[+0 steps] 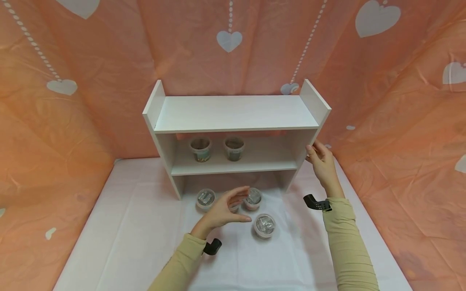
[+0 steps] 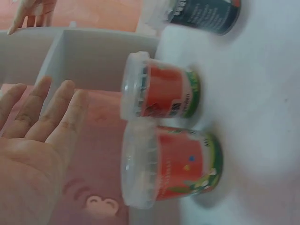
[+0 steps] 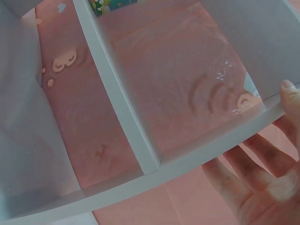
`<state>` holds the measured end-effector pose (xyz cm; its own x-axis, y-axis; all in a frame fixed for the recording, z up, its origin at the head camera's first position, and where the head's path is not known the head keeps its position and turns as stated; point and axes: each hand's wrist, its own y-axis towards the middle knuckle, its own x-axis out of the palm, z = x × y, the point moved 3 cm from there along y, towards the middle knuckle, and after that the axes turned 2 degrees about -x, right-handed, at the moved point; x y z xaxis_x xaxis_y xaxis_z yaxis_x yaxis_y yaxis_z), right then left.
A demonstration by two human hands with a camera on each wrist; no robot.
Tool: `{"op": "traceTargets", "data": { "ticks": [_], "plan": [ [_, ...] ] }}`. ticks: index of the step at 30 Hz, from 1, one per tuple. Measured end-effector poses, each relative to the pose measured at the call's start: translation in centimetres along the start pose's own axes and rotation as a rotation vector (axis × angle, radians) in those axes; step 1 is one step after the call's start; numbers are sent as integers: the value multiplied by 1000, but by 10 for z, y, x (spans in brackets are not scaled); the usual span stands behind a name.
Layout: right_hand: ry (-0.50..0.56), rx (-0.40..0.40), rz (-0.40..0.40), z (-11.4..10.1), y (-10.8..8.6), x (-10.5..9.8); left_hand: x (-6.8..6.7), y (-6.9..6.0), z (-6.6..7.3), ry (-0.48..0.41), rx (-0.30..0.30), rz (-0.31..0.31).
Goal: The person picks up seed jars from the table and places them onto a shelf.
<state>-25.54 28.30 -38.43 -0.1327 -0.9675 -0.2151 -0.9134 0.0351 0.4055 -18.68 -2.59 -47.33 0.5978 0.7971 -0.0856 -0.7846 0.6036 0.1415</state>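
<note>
A white shelf unit (image 1: 234,114) stands on the table, with two clear tubs on its middle board: one at left (image 1: 201,150) and one at right (image 1: 234,148). My right hand (image 1: 323,163) holds the unit's right side panel (image 3: 206,154), thumb at its front edge and fingers along its outer side. My left hand (image 1: 223,211) hovers over several lidded tubs on the table, fingers extended, holding nothing. It partly hides one tub. The left wrist view shows two red-labelled tubs (image 2: 166,91) and a dark-labelled tub (image 2: 208,14) beyond the palm.
A white cloth (image 1: 123,226) covers the table. Orange curtains (image 1: 189,52) with white hearts hang behind and at both sides. Nearest the front among the lidded tubs is one right of my left hand (image 1: 264,225); others sit below the shelf's lower board (image 1: 233,171).
</note>
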Motion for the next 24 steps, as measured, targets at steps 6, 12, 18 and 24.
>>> {"op": "traceTargets", "data": {
  "ticks": [6, 12, 18, 24],
  "plan": [
    [5, 13, -1, 1, 0, 0, 6, 0, -10, -6, -40, -9],
    [6, 10, 1, -11, -2, 2, 16, 1, -20, -21, -84, -9],
    [23, 3, -11, -27, -6, 6, 28, 2, -31, -32, -98, -29],
    [32, -1, -12, -27, -7, 7, 37, 2, -36, 13, -128, -41]
  ]
}}
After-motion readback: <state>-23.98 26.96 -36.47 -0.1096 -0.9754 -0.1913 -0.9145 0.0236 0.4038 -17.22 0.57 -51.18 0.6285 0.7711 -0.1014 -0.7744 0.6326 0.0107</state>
